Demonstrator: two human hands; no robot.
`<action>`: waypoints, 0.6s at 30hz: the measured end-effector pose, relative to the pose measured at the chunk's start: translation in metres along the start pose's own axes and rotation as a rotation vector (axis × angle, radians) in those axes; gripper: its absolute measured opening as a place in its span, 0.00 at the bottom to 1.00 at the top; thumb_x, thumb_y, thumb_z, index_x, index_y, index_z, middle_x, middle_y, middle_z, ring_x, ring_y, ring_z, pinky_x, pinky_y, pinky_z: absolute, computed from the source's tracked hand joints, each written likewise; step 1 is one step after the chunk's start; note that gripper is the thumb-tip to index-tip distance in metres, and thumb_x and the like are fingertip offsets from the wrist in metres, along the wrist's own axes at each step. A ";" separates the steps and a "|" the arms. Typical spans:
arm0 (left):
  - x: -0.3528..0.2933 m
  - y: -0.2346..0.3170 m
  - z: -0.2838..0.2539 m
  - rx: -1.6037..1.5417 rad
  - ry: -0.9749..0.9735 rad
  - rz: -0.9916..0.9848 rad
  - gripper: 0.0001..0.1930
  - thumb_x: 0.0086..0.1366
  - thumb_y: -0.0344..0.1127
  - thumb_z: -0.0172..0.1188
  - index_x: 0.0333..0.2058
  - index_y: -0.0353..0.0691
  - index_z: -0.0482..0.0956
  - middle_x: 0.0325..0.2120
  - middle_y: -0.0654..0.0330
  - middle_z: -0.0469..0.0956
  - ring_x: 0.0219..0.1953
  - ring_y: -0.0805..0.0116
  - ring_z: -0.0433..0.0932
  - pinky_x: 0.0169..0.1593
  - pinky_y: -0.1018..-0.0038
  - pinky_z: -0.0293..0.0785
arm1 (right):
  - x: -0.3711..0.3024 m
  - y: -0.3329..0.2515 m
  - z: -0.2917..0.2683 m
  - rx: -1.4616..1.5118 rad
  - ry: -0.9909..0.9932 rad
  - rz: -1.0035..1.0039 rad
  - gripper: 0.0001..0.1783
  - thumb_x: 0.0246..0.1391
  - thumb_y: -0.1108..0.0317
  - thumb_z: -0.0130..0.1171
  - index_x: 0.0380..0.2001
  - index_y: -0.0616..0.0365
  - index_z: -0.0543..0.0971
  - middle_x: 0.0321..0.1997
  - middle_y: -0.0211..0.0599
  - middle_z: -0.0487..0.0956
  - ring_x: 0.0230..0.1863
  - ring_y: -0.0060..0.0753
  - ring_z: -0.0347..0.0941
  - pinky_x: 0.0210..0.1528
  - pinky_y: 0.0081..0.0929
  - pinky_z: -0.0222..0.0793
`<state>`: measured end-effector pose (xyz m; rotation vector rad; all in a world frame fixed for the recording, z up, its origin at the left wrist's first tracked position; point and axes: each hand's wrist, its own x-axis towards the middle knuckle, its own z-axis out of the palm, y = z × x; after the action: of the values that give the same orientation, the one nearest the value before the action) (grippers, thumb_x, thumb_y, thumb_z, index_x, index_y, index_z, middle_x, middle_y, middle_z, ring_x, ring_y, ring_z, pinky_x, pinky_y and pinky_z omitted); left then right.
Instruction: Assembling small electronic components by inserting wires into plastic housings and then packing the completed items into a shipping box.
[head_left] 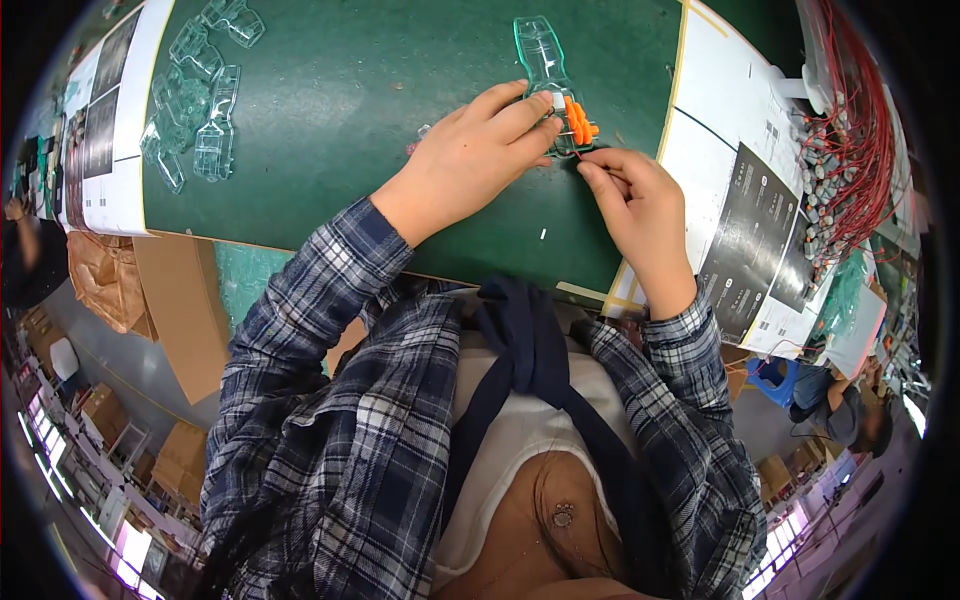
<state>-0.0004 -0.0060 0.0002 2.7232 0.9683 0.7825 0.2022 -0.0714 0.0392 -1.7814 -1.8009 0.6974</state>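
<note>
A clear plastic blister tray [541, 50] lies on the green table [380, 90] in front of me. My left hand [470, 155] presses down on its near end, fingers pinching beside a small orange part [578, 122] seated in the tray. My right hand [640, 205] sits just right of the orange part, thumb and forefinger pinched on a thin red wire [583, 155] that leads to it. Both forearms wear plaid sleeves.
Several more clear blister trays [195, 95] are piled at the table's far left. A bundle of red wires with small parts [850, 130] hangs at the right beside printed black and white sheets [750, 230]. Cardboard boxes [180, 300] stand on the floor to the left.
</note>
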 end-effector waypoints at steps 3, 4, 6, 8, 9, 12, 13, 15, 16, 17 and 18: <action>0.000 0.000 0.000 0.010 -0.003 -0.006 0.21 0.54 0.39 0.67 0.48 0.47 0.78 0.53 0.65 0.72 0.58 0.63 0.70 0.55 0.72 0.73 | 0.007 -0.004 0.000 -0.089 0.012 -0.094 0.03 0.51 0.75 0.63 0.31 0.61 0.81 0.28 0.31 0.78 0.23 0.27 0.69 0.26 0.22 0.64; 0.000 -0.001 -0.001 0.005 -0.001 -0.003 0.21 0.54 0.39 0.67 0.48 0.47 0.78 0.53 0.65 0.72 0.58 0.63 0.70 0.55 0.72 0.73 | 0.008 -0.005 0.002 -0.154 0.052 -0.152 0.04 0.51 0.75 0.63 0.31 0.60 0.81 0.28 0.31 0.78 0.23 0.28 0.69 0.27 0.23 0.64; 0.000 -0.001 -0.001 -0.006 0.004 0.003 0.21 0.54 0.39 0.67 0.48 0.47 0.78 0.52 0.65 0.72 0.58 0.63 0.70 0.55 0.72 0.73 | 0.012 -0.008 0.007 -0.285 0.134 -0.268 0.04 0.50 0.76 0.63 0.32 0.60 0.81 0.28 0.32 0.78 0.24 0.29 0.69 0.27 0.24 0.65; 0.001 -0.002 -0.001 -0.013 0.009 0.007 0.21 0.54 0.39 0.67 0.48 0.47 0.78 0.52 0.66 0.72 0.57 0.63 0.70 0.55 0.73 0.73 | 0.016 -0.010 0.009 -0.354 0.175 -0.325 0.05 0.49 0.76 0.63 0.32 0.59 0.81 0.28 0.32 0.78 0.24 0.30 0.70 0.27 0.25 0.65; 0.001 -0.003 -0.001 -0.009 0.009 0.005 0.21 0.54 0.39 0.67 0.48 0.47 0.78 0.52 0.66 0.73 0.57 0.63 0.70 0.55 0.73 0.73 | 0.019 -0.011 0.009 -0.367 0.176 -0.356 0.05 0.49 0.76 0.63 0.32 0.59 0.81 0.28 0.32 0.77 0.24 0.31 0.70 0.27 0.25 0.65; 0.002 -0.004 -0.002 0.004 0.009 0.000 0.21 0.54 0.39 0.67 0.48 0.47 0.78 0.51 0.66 0.73 0.57 0.63 0.71 0.54 0.73 0.74 | 0.025 -0.015 0.010 -0.406 0.179 -0.451 0.07 0.47 0.76 0.64 0.32 0.59 0.80 0.27 0.33 0.76 0.25 0.32 0.71 0.28 0.27 0.66; 0.002 -0.005 -0.002 0.001 0.014 -0.001 0.21 0.54 0.39 0.67 0.48 0.47 0.78 0.51 0.66 0.73 0.57 0.63 0.71 0.54 0.73 0.74 | 0.024 -0.015 0.011 -0.411 0.178 -0.452 0.07 0.47 0.76 0.64 0.32 0.59 0.80 0.27 0.33 0.76 0.25 0.32 0.71 0.28 0.27 0.66; 0.004 -0.006 -0.002 -0.006 0.045 0.017 0.18 0.55 0.39 0.65 0.46 0.47 0.78 0.50 0.67 0.72 0.55 0.63 0.71 0.52 0.73 0.75 | 0.018 -0.009 0.018 -0.365 0.177 -0.503 0.07 0.47 0.77 0.64 0.32 0.59 0.81 0.27 0.33 0.76 0.25 0.32 0.71 0.29 0.26 0.67; 0.004 -0.007 -0.002 -0.011 0.060 0.026 0.17 0.56 0.39 0.64 0.45 0.47 0.77 0.50 0.67 0.72 0.53 0.63 0.71 0.50 0.73 0.76 | 0.015 -0.007 0.021 -0.342 0.176 -0.528 0.07 0.47 0.77 0.64 0.32 0.59 0.81 0.27 0.33 0.76 0.26 0.31 0.70 0.29 0.26 0.67; 0.005 -0.007 -0.002 -0.015 0.075 0.035 0.16 0.56 0.39 0.63 0.44 0.47 0.77 0.49 0.67 0.72 0.52 0.63 0.71 0.49 0.73 0.76 | 0.013 -0.005 0.022 -0.318 0.176 -0.552 0.06 0.46 0.77 0.65 0.31 0.59 0.81 0.27 0.33 0.77 0.26 0.31 0.70 0.29 0.26 0.67; 0.004 -0.006 -0.002 -0.013 0.078 0.033 0.16 0.56 0.39 0.63 0.44 0.47 0.77 0.49 0.67 0.72 0.52 0.63 0.71 0.49 0.73 0.76 | 0.012 -0.004 0.022 -0.319 0.174 -0.555 0.06 0.46 0.77 0.65 0.31 0.59 0.81 0.27 0.33 0.77 0.26 0.31 0.70 0.29 0.26 0.67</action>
<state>-0.0020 0.0015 0.0015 2.7222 0.9321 0.9034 0.1842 -0.0592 0.0261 -1.3540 -2.2265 0.0368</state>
